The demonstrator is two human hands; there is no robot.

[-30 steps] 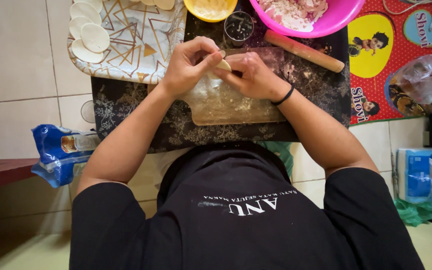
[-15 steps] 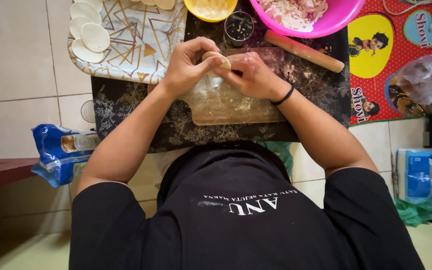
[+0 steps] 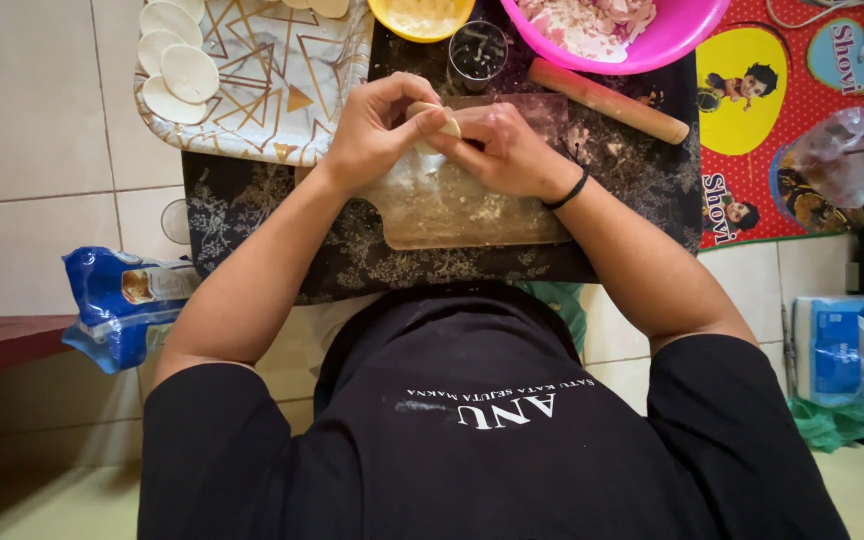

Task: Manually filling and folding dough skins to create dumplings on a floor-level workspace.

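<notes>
**Dumpling pinched between both hands above the board**

Left hand (image 3: pixel 377 130) and right hand (image 3: pixel 497 150) meet fingertip to fingertip, both clenched on the small pale dumpling (image 3: pixel 435 113), its long axis running left-right between them, over the floured board (image 3: pixel 472 210), neither hand nearer

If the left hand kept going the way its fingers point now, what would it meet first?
The left hand points toward the right hand; both already pinch the small dough piece between them, so it meets that dough and the right fingers at once. Depth is hard to judge.
</notes>
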